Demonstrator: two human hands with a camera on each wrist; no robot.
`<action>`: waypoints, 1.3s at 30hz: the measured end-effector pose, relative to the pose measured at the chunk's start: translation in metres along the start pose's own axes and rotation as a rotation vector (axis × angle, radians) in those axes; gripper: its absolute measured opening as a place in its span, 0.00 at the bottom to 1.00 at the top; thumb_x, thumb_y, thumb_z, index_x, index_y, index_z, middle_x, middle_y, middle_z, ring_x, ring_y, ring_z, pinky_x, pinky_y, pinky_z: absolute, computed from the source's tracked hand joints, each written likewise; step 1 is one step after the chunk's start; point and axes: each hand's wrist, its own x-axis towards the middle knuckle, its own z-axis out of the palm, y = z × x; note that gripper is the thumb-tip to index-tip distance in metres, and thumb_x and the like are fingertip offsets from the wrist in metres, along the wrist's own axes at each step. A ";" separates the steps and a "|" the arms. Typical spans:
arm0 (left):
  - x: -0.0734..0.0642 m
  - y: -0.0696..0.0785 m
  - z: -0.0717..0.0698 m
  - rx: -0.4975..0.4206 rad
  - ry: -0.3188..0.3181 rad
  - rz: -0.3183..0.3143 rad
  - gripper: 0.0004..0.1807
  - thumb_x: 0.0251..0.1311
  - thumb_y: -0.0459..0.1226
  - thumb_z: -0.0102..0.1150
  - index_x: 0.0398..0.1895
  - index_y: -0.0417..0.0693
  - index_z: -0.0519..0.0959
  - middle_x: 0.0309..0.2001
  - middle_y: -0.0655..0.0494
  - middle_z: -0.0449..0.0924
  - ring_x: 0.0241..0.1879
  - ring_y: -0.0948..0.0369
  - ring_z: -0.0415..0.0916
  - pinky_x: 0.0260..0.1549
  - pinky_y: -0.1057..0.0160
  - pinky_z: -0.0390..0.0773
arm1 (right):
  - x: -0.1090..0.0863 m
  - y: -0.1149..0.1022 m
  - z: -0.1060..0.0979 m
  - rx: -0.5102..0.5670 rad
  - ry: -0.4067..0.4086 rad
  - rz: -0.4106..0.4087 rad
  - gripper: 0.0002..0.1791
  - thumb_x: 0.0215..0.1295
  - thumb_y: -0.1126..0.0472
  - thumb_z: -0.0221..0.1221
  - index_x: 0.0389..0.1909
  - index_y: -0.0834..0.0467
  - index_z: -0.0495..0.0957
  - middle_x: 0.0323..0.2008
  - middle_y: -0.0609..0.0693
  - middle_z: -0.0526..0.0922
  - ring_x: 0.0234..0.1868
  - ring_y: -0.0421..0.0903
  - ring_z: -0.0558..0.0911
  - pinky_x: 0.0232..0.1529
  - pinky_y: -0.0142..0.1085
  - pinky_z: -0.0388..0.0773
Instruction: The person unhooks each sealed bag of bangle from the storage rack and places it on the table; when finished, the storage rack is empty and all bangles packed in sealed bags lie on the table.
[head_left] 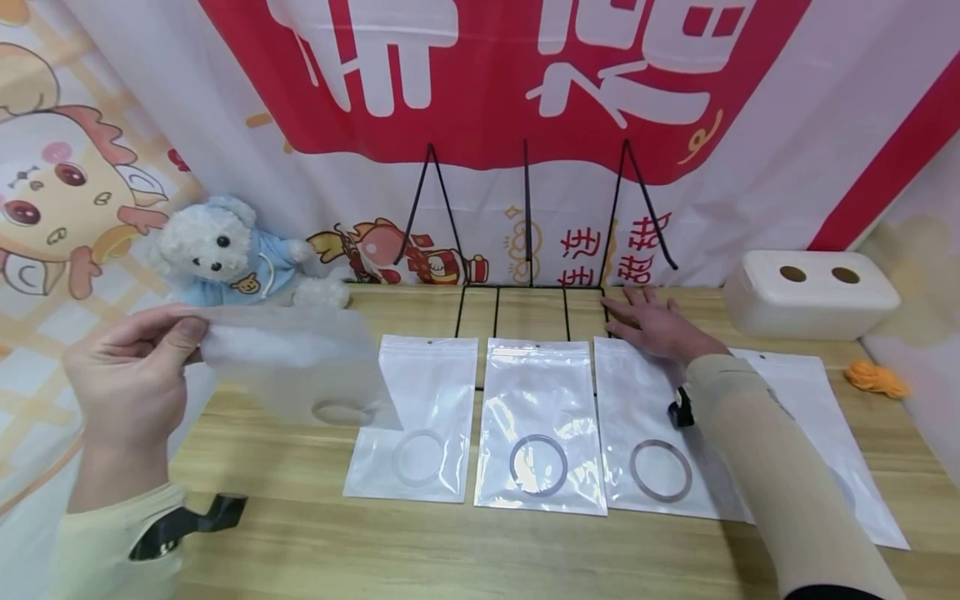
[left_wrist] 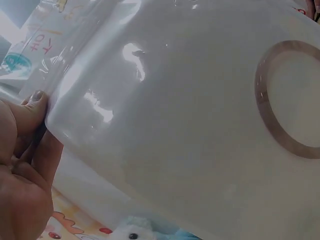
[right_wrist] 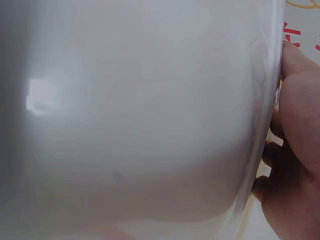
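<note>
In the head view my left hand [head_left: 135,392] pinches the end of a translucent zip pouch [head_left: 292,358] between thumb and fingers, held above the table. A brownish bangle [left_wrist: 265,95] shows inside that pouch in the left wrist view. My right hand [head_left: 663,325] reaches over the top edge of a white pouch [head_left: 630,400], fingers spread near a black wire rack [head_left: 568,317]. That pouch has a brownish bangle [head_left: 633,471] in it. To its left lie a pouch [head_left: 536,383] with a greyish bangle [head_left: 564,467] and a pouch [head_left: 427,375] with a pale bangle [head_left: 397,458].
Another white pouch [head_left: 802,392] lies partly under my right forearm. A white box [head_left: 813,304] with two holes stands back right, near an orange item [head_left: 876,379]. A plush bear [head_left: 225,250] sits back left. A printed cloth [head_left: 480,125] hangs behind the wooden table [head_left: 420,550].
</note>
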 end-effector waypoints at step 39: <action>0.029 -0.059 -0.109 0.654 -0.046 -0.606 0.11 0.74 0.37 0.67 0.38 0.69 0.89 0.31 0.82 0.86 0.29 0.78 0.81 0.28 0.78 0.81 | 0.001 -0.002 0.001 0.004 -0.017 0.026 0.38 0.86 0.35 0.44 0.88 0.42 0.51 0.88 0.63 0.31 0.86 0.72 0.25 0.77 0.76 0.19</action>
